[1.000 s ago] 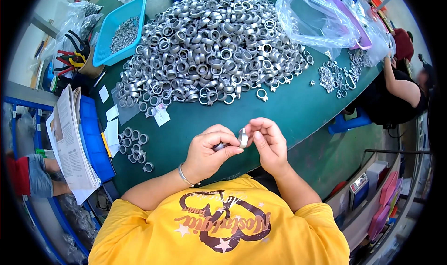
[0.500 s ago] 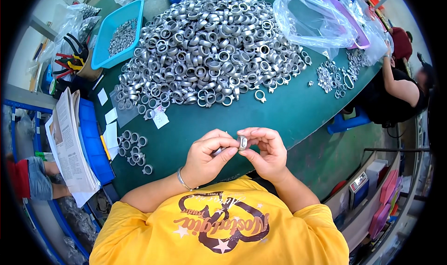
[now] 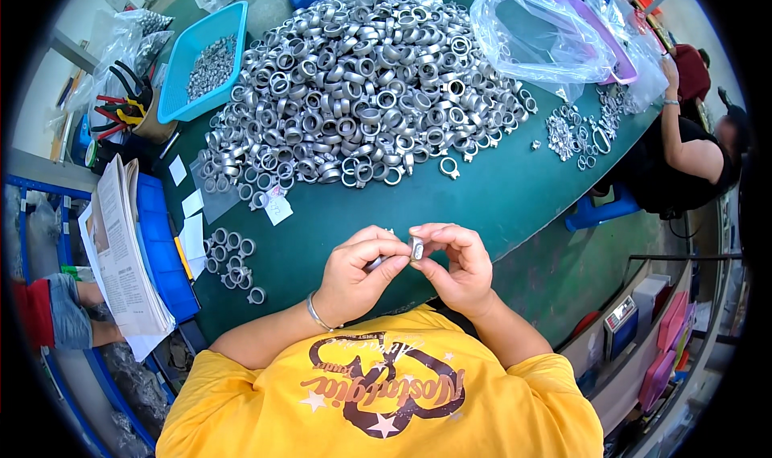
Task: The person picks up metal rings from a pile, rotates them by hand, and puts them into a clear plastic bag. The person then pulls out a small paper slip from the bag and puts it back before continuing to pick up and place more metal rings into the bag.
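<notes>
A small grey metal ring is pinched between my two hands, in front of my chest over the near part of the table. My left hand closes on its left side with thumb and forefinger. A bit of grey metal shows among the left fingers; what it belongs to is hidden. My right hand grips the ring's right side between thumb and fingertips. Beyond my hands rises a large heap of similar metal rings. Several rings in a small group lie to the left of my left hand.
A turquoise basket of small metal pieces stands far left, near pliers. Newspapers rest on a blue bin. Clear plastic bag and small parts lie far right. A co-worker sits at the right.
My hands stay almost in place; the ring between them has turned and shifted very slightly. The co-worker's arm at the right has moved.
</notes>
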Demonstrator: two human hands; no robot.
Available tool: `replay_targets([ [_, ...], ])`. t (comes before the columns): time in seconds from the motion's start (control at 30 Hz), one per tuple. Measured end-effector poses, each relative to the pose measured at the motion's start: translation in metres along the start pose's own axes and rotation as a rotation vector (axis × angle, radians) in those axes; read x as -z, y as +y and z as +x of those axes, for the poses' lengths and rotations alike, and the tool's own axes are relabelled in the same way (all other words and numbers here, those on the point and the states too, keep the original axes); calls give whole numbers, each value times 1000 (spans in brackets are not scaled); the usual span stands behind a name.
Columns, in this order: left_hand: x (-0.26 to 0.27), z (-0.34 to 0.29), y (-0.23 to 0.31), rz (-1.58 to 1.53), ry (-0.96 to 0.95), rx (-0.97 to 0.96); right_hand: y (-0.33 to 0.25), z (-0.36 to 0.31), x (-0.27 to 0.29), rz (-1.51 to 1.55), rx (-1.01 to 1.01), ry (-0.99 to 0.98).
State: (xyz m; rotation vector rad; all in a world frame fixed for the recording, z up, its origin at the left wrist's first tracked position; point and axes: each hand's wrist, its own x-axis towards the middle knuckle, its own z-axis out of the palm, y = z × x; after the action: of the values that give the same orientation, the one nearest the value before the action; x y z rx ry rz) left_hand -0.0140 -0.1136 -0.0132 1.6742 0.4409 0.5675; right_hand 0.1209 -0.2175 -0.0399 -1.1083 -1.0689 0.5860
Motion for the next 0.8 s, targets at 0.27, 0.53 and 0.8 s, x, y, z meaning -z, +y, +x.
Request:
replay_targets([
  [0.27, 1, -1, -2, 6, -19, 58, 3, -1, 0, -49, -2, 16],
  [0.53, -2, -1, -3, -25, 39, 125, -6, 4, 2, -320, 28, 8],
  [0.8, 0, 2, -5, 94, 57, 64, -7, 1, 2, -297, 20, 34],
])
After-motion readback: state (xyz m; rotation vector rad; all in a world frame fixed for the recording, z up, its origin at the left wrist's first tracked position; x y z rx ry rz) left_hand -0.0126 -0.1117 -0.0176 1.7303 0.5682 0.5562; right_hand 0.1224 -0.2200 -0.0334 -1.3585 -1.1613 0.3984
